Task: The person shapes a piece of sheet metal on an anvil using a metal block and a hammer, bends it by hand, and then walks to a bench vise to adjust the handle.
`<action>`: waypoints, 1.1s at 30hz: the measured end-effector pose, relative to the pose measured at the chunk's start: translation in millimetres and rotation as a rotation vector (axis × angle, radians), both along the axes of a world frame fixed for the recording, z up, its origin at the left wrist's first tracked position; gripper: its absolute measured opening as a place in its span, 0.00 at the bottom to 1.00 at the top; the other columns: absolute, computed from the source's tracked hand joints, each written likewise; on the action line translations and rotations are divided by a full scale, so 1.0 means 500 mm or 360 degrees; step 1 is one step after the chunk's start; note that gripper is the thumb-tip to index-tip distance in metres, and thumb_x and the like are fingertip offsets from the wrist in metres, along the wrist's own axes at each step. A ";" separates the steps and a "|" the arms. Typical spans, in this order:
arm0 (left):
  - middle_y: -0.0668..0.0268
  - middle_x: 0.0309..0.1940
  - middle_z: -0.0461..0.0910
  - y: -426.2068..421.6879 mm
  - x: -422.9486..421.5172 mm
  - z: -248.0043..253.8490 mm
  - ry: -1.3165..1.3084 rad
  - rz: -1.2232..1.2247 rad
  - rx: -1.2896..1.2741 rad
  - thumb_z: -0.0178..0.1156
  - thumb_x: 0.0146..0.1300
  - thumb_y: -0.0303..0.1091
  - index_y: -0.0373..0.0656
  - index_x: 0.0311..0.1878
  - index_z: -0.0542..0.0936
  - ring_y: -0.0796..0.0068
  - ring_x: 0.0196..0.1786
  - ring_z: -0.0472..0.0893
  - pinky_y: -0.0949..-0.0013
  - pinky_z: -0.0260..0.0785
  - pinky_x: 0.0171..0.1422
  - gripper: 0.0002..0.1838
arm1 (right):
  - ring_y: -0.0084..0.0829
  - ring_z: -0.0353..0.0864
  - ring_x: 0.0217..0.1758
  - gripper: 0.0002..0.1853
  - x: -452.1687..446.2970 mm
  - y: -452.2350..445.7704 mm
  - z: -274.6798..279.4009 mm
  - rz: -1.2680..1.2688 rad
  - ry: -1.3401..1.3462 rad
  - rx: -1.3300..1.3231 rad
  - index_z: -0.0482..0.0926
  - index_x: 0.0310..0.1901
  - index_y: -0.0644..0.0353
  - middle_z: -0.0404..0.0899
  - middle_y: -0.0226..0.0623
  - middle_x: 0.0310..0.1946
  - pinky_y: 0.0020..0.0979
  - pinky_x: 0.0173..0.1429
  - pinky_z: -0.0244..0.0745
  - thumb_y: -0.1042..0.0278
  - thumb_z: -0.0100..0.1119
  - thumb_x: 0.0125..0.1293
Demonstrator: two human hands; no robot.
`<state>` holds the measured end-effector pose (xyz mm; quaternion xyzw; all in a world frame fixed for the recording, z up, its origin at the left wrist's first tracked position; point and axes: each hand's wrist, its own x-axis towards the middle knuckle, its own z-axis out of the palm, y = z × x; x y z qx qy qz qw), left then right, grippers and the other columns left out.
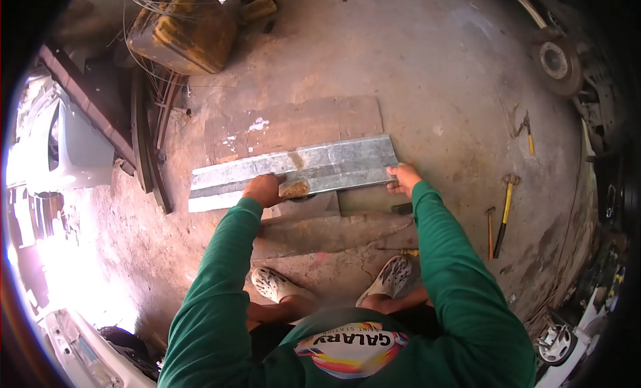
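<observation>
A long folded strip of grey sheet metal lies across the view in front of me, with a lengthwise bend and brown rust-like patches near its middle. My left hand is closed on its near edge, left of the middle. At the right end, my right hand grips the corner, thumb on top and fingers curled below. Beneath and beyond the strip is a flat brown sheet with white specks. Another worn brown piece lies between the strip and my feet.
On the floor to the right lie a yellow-handled hammer, a thinner hammer and another yellow-handled tool. A yellowish jerrycan stands at upper left, near long metal bars. A brake disc is at upper right.
</observation>
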<state>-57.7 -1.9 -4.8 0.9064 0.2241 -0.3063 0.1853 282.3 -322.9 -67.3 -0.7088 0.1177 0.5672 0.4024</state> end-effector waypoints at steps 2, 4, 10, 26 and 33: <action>0.49 0.65 0.86 0.000 0.005 0.001 0.0003 0.0001 -0.0017 0.79 0.60 0.53 0.54 0.78 0.78 0.46 0.67 0.85 0.49 0.78 0.72 0.42 | 0.41 0.88 0.38 0.47 -0.014 0.003 0.013 -0.0069 -0.0098 -0.0008 0.48 0.90 0.59 0.76 0.45 0.71 0.50 0.46 0.91 0.62 0.66 0.79; 0.49 0.65 0.86 -0.005 0.009 0.014 0.0026 0.0001 -0.0004 0.78 0.62 0.52 0.54 0.78 0.78 0.46 0.68 0.84 0.49 0.78 0.73 0.41 | 0.41 0.88 0.38 0.46 -0.014 0.000 0.007 -0.0068 -0.0112 -0.0007 0.50 0.89 0.59 0.76 0.45 0.71 0.49 0.45 0.91 0.61 0.66 0.79; 0.46 0.67 0.83 -0.009 0.010 0.013 0.0071 0.0095 0.0015 0.79 0.61 0.52 0.56 0.79 0.77 0.47 0.72 0.82 0.50 0.77 0.76 0.43 | 0.37 0.86 0.35 0.48 -0.021 -0.001 0.009 -0.0051 -0.0125 0.0005 0.48 0.89 0.60 0.79 0.42 0.64 0.48 0.45 0.91 0.59 0.67 0.78; 0.48 0.66 0.86 -0.019 0.042 0.005 0.0270 0.0091 0.0001 0.85 0.51 0.58 0.47 0.80 0.74 0.43 0.75 0.78 0.45 0.77 0.76 0.55 | 0.34 0.82 0.29 0.26 -0.030 0.021 0.003 0.0017 -0.0220 -0.0175 0.78 0.67 0.60 0.81 0.40 0.55 0.49 0.44 0.93 0.47 0.61 0.83; 0.50 0.64 0.87 -0.019 0.031 0.001 0.0207 0.0173 0.0143 0.87 0.47 0.57 0.44 0.75 0.78 0.46 0.73 0.81 0.47 0.80 0.72 0.53 | 0.41 0.90 0.32 0.33 -0.035 0.042 0.037 0.0287 -0.0003 -0.0175 0.67 0.77 0.66 0.79 0.50 0.62 0.51 0.43 0.95 0.45 0.50 0.87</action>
